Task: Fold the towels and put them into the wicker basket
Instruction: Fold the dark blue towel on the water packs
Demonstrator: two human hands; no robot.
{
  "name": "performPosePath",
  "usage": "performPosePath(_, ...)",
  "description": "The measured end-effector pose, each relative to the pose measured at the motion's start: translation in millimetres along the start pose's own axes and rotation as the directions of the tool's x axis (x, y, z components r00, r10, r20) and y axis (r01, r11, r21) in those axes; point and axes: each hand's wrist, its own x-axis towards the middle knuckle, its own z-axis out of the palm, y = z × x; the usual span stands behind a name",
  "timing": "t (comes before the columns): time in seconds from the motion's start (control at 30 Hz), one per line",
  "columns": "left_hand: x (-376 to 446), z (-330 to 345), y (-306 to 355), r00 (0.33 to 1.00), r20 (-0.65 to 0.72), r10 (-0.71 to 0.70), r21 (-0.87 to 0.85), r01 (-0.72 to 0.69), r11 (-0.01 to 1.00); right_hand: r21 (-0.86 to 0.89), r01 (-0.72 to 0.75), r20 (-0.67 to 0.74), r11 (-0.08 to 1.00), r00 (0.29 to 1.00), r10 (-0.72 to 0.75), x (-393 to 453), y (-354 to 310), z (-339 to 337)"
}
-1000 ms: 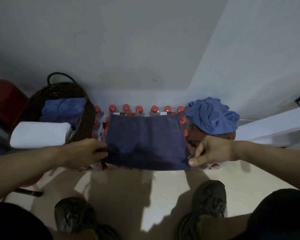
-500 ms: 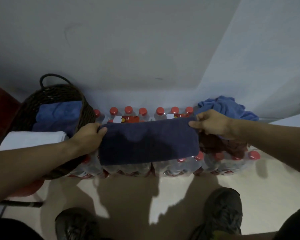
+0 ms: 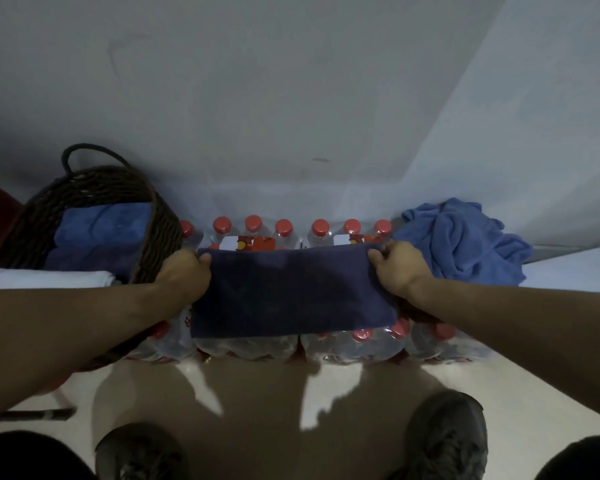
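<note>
Here, navy towel [image 3: 291, 292] stretched between left hand [image 3: 184, 275] and right hand [image 3: 400, 268], each gripping an end

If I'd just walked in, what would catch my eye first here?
Probably the dark navy towel in the middle, spread over packs of red-capped water bottles, with the left hand and right hand gripping its ends. A wicker basket of folded towels sits left; a crumpled blue towel lies right.

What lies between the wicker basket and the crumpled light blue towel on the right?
In the head view, packs of red-capped bottles fill that stretch, with the dark navy towel spread on them, gripped by the left hand and right hand.
</note>
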Motion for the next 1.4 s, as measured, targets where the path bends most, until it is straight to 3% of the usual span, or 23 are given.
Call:
performPosePath(0.13, -2, 2, 3, 0.997, -0.076, -0.015, -0.010, 0.015, 1.000, 0.048, 0.041, -0.108, 0.998, 0.994, -0.036, -1, 0, 0)
performPosePath(0.2, -1, 3, 2, 0.997, -0.073, -0.038, -0.012, 0.038, 0.999, 0.045, 0.028, -0.078, 0.999, 0.997, -0.024, 0, -2, -3)
performPosePath(0.33, -4, 2, 7, 0.995, -0.044, -0.085, 0.020, 0.086, 0.996, -0.137, -0.030, 0.041, 0.990, 0.999, 0.036, -2, -10, -9)
performPosePath(0.4, -13, 1, 7, 0.990, -0.074, 0.120, 0.195, -0.104, 0.975, -0.159, -0.074, 0.113, 0.984, 0.989, 0.093, -3, -13, -14)
performPosePath(0.47, -26, -2, 6, 0.907, -0.121, 0.403, 0.319, -0.349, 0.881, -0.163, -0.121, 0.195, 0.979, 0.969, 0.152, -7, -13, -17)
performPosePath(0.53, -40, 0, 7, 0.753, 0.037, 0.657, 0.439, -0.603, 0.666, -0.154, -0.139, 0.240, 0.978, 0.955, 0.174, -11, -12, -18)
performPosePath(0.57, -47, 6, 7, 0.685, 0.143, 0.714, 0.455, -0.686, 0.568, -0.133, -0.143, 0.249, 0.981, 0.953, 0.173, -14, -11, -18)
performPosePath(0.6, -55, 15, 6, 0.681, 0.196, 0.706, 0.443, -0.704, 0.555, -0.109, -0.145, 0.254, 0.983, 0.952, 0.169, -16, -12, -18)
performPosePath(0.73, -68, 46, 8, 0.874, 0.039, 0.485, 0.376, -0.462, 0.803, 0.020, -0.175, 0.234, 0.984, 0.958, 0.165, -18, -15, -21)
performPosePath(0.8, -68, 56, 10, 0.913, -0.025, 0.408, 0.302, -0.382, 0.874, 0.232, -0.251, 0.313, 0.940, 0.934, 0.172, -15, -12, -25)
performPosePath(0.93, -70, 73, 2, 0.902, -0.082, 0.424, 0.232, -0.396, 0.888, 0.469, -0.445, 0.587, 0.763, 0.802, 0.106, -18, 1, -36)
performPosePath(1.03, -76, 80, -1, 0.891, -0.101, 0.442, 0.246, -0.408, 0.879, 0.591, -0.454, 0.589, 0.667, 0.808, 0.029, -19, 10, -39)
performPosePath(1.17, -77, 82, -4, 0.884, -0.103, 0.456, 0.245, -0.422, 0.873, 0.627, -0.417, 0.598, 0.658, 0.799, -0.063, -27, 17, -41)
performPosePath(1.27, -77, 82, -4, 0.876, -0.107, 0.471, 0.212, -0.442, 0.871, 0.693, -0.295, 0.439, 0.658, 0.897, -0.060, -36, 17, -35)
performPosePath(1.33, -77, 80, -1, 0.889, -0.162, 0.429, 0.072, -0.423, 0.903, 0.594, -0.078, 0.245, 0.800, 0.965, -0.089, -39, 18, -31)
performPosePath(1.4, -79, 78, 2, 0.899, -0.240, 0.366, -0.087, -0.395, 0.914, 0.478, 0.043, 0.122, 0.878, 0.986, -0.115, -37, 24, -30)
